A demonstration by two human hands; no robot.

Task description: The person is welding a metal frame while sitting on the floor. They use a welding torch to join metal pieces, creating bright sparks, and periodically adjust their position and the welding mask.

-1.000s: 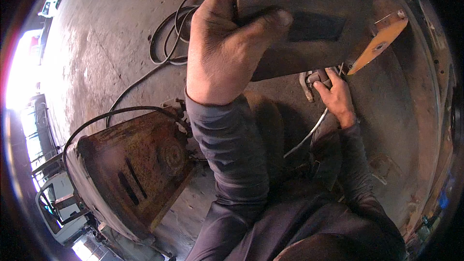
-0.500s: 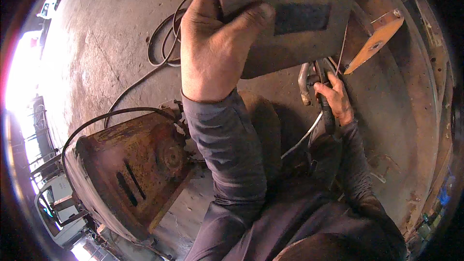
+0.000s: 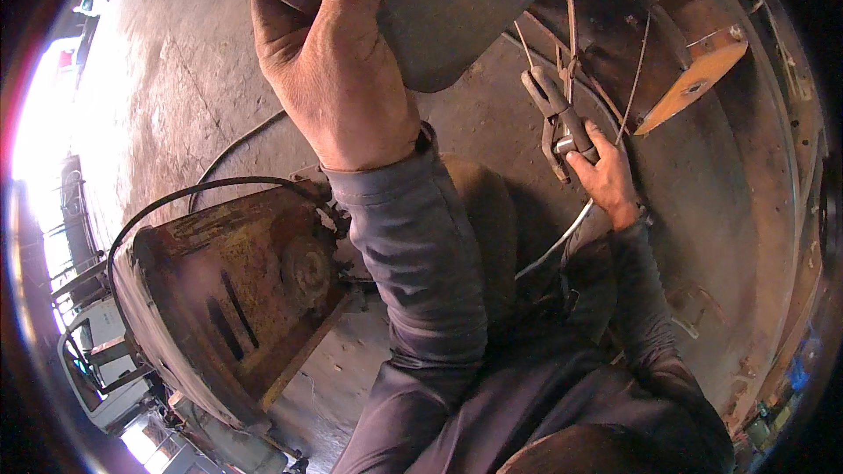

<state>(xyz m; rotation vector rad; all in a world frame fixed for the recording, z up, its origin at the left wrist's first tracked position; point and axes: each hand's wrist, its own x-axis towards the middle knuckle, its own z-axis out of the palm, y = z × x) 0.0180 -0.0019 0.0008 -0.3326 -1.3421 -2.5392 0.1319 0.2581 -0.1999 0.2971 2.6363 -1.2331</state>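
At my eight o'clock sits a rusty brown, slotted metal housing (image 3: pixel 241 298), with a black rubbery cable (image 3: pixel 228 181) arching above it. Beyond it I see a white-panelled vehicle (image 3: pixel 104 325). Grey concrete floor (image 3: pixel 198 53) spreads towards ten; a small bright blue item (image 3: pixel 800 375), unclear, shows at four.

A head-worn fisheye looks down at both hands (image 3: pixel 338 79) (image 3: pixel 608 177).

No words, labels or numbers could be read; no sign or brand was legible either.
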